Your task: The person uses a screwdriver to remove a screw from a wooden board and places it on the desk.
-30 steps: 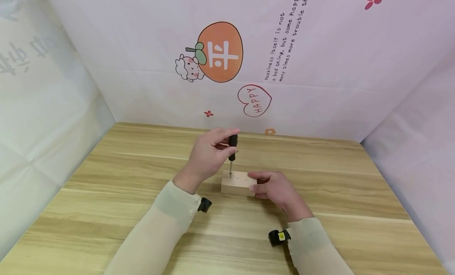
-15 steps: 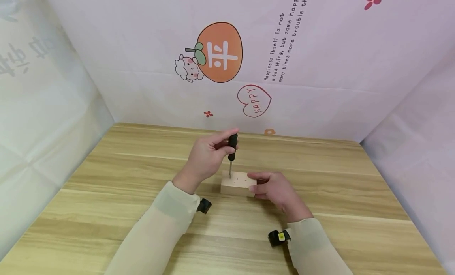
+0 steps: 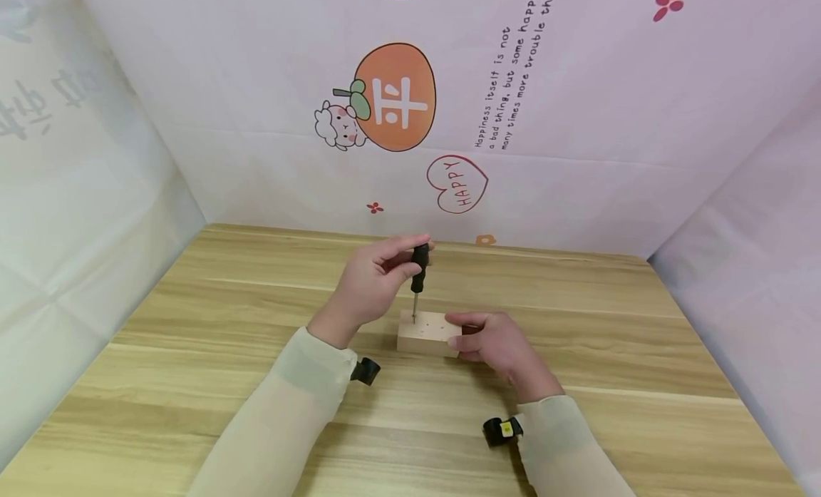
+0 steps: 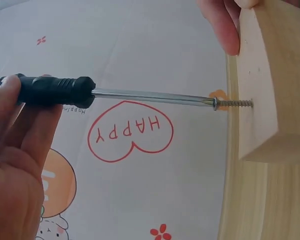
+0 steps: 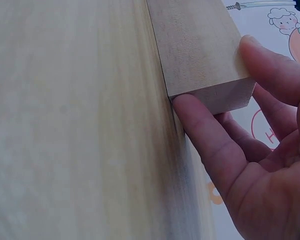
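My left hand (image 3: 372,282) grips the black handle of a screwdriver (image 3: 420,260), held upright over the left end of a pale wooden block (image 3: 431,334). In the left wrist view the screwdriver's tip meets the head of a screw (image 4: 234,103), whose point stands in the block's face with much of the thread showing. Small holes dot the block's top. At the block's right end my right hand (image 3: 497,340) holds it, thumb and fingers spread around that end. The right wrist view shows those fingers (image 5: 210,135) against the block's end and edge.
The block lies on a wood-grain table (image 3: 244,383). Behind the table hangs a printed white cloth (image 3: 269,112), with more cloth at both sides. Each wrist wears a small black camera, such as the right wrist camera (image 3: 497,431).
Both hands keep their places on the screwdriver and block. The left fingers shift slightly on the handle. The head view drifts a little.
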`<state>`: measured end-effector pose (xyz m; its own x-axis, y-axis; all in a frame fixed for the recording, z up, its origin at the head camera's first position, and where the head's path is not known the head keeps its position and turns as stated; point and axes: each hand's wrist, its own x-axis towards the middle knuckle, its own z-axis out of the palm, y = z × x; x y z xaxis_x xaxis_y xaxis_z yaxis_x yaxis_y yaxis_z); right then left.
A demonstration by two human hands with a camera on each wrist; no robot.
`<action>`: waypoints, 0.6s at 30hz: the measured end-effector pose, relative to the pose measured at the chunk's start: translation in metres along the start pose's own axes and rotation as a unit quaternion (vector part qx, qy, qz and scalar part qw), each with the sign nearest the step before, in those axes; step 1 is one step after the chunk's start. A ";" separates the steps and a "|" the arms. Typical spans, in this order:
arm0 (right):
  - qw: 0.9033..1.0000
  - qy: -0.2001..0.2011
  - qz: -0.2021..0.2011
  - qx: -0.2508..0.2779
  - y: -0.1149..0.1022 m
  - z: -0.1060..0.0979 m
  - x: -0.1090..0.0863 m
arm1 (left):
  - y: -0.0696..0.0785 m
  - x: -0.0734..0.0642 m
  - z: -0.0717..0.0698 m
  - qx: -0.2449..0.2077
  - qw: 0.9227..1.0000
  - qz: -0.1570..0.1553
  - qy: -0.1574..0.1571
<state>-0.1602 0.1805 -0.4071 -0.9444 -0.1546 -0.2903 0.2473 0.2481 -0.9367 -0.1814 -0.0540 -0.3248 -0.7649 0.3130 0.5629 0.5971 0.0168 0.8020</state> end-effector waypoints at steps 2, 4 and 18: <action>1.000 0.001 0.000 0.000 0.000 0.000 0.000 | 0.000 0.000 0.000 0.003 1.000 -0.007 0.013; 1.000 0.002 0.001 0.000 -0.001 0.001 0.000 | 0.001 0.001 0.001 0.019 0.999 -0.016 0.035; 1.000 -0.004 -0.001 0.001 0.001 -0.001 0.000 | 0.007 0.003 -0.002 0.051 0.998 -0.033 0.000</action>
<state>-0.1598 0.1821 -0.4075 -0.9432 -0.1620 -0.2901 0.2462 0.2458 -0.9376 -0.1803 -0.0550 -0.3166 -0.8035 0.3071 0.5099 0.5671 0.1346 0.8126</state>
